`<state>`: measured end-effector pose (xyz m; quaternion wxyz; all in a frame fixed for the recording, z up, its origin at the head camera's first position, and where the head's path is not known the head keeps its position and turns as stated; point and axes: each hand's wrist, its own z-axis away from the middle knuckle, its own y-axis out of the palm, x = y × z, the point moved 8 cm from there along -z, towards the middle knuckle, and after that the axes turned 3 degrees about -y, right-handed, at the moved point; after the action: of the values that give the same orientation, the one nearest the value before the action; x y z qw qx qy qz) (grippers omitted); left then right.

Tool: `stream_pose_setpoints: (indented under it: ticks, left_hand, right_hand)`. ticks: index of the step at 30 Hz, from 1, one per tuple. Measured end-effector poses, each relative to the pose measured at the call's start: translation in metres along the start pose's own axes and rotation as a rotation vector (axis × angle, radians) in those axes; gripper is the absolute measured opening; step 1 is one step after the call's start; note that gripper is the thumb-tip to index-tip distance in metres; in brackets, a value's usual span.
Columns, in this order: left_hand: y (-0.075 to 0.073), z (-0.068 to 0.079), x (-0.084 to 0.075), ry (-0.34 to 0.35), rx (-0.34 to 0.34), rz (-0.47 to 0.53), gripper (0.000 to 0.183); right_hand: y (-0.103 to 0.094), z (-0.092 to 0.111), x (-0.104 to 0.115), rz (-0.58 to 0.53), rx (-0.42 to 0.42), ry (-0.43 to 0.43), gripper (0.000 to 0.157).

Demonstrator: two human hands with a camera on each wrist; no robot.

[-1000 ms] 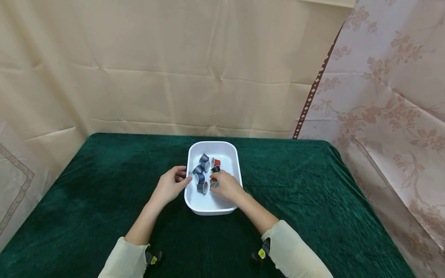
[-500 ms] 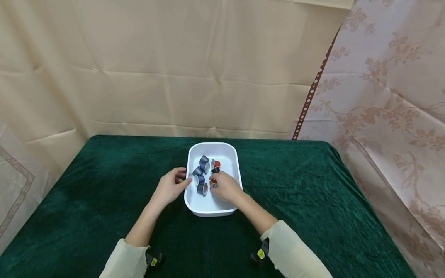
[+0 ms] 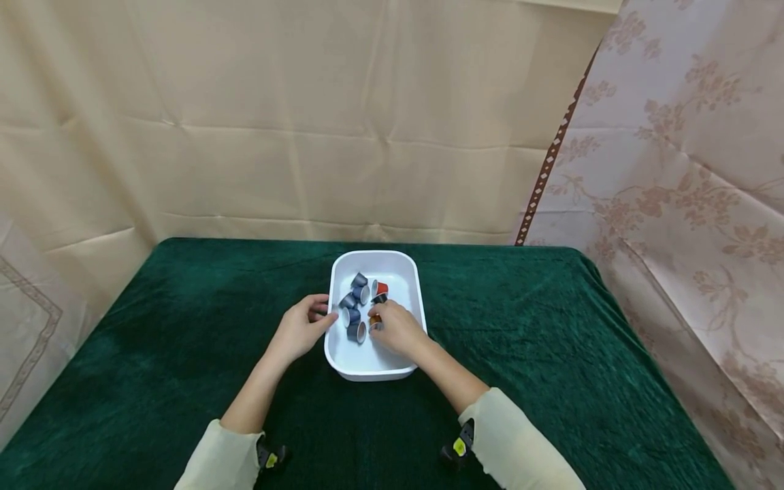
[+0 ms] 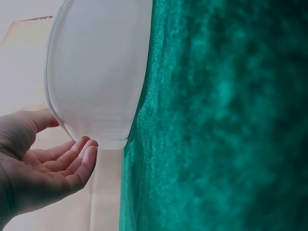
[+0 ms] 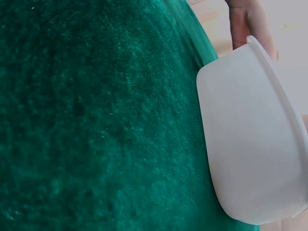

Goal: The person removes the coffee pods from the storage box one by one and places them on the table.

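Yellow-green patches show on the dark wrist devices below both hands, and any marks on them are too small to read. Lettering on the capsules, if printed, is likewise too small to make out.

The white tray, a deep rectangular tub with rounded corners, sits upright on the tabletop, which is draped in green velvety cloth. Its plain outer walls fill much of both wrist views.

Inside, toward the tray's left side, lie five bluish capsules in a loose, uneven column, tipped various ways, some with their pale lids showing. Just to the right, a red capsule lies on its side with its pale rim facing left. A black capsule is next below it, partly covered by the right hand.

That hand reaches in over the near right part of the tray, its thumb and fingertips narrowed on an orange-gold capsule. The left hand holds the tray's left wall, thumb over the rim and bent fingers outside. Pale sleeves cover the forearms.
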<state>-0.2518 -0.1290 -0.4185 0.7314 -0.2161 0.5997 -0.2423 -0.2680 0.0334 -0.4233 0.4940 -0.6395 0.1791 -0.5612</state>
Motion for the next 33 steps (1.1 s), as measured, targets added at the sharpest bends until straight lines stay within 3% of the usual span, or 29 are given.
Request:
stream_pose_setpoints:
  ticks: [33]
  left_hand:
    - [0.001,0.0,0.002,-0.015,0.011,0.058,0.046]
  right_hand:
    - [-0.026,0.014,0.007,-0.07,-0.092,-0.047,0.034]
